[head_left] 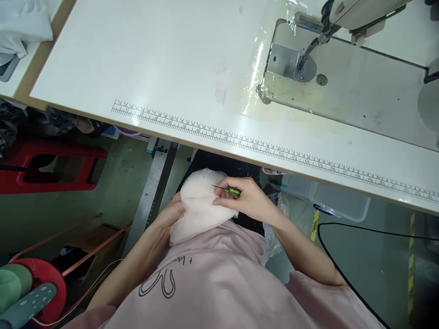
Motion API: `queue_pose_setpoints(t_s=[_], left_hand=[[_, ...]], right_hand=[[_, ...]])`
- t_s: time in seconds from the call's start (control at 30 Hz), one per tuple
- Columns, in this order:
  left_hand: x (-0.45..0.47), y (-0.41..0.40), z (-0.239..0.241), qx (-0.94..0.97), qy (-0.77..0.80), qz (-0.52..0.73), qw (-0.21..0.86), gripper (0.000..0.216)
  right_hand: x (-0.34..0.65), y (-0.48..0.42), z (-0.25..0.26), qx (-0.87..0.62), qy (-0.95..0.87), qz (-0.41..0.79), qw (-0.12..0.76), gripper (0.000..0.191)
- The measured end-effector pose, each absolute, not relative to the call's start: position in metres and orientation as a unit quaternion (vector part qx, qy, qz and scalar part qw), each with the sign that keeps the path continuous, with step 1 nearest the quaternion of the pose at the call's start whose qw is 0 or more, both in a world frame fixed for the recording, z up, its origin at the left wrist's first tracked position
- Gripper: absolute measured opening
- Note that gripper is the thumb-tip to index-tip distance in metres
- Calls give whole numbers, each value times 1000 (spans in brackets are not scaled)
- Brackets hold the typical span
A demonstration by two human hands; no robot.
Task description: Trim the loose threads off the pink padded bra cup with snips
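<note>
The white table [171, 55] is carrying a sewing machine [363, 16], and a printed ruler [254, 145] is running along its front edge. Before it, the white cloth [200, 205] is lying over the person's lap. It is covering the left hand's [171, 212] fingers, so I cannot tell their closing. The right hand's [252, 196] fingers are pinching a green tool [234, 191]. Leftward, a red stool [20, 155] is standing.

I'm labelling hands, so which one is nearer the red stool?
Left. The left hand holds the white fabric, right of the red stool; the right hand, with the green tool, is farther right.
</note>
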State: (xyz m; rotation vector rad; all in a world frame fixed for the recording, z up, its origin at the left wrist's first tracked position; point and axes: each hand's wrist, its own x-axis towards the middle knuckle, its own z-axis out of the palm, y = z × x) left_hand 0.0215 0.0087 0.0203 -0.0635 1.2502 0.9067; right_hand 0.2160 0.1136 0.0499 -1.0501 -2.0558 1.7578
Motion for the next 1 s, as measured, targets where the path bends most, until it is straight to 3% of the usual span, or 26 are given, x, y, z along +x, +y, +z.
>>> queue_pose_setpoints(t_s=[0.13,0.5,0.67,0.77,1.0], left_hand=[[22,8,19,-25,579,414,702,44],[23,6,20,18,580,413,702,44],[22,6,19,-50,615,410,672,56],[22,6,18,-59,623,413,661,57],[21,7,23,-76,639,410,646,53]], right_hand=[[224,114,55,-350,-738,564,123,4],[216,112,42,-384,-682,583,218,16],[215,117,43,-362,-659,625,208,20],[219,115,45,-363,-698,589,185,33],[234,112,42,-404,-712,550,165,10]])
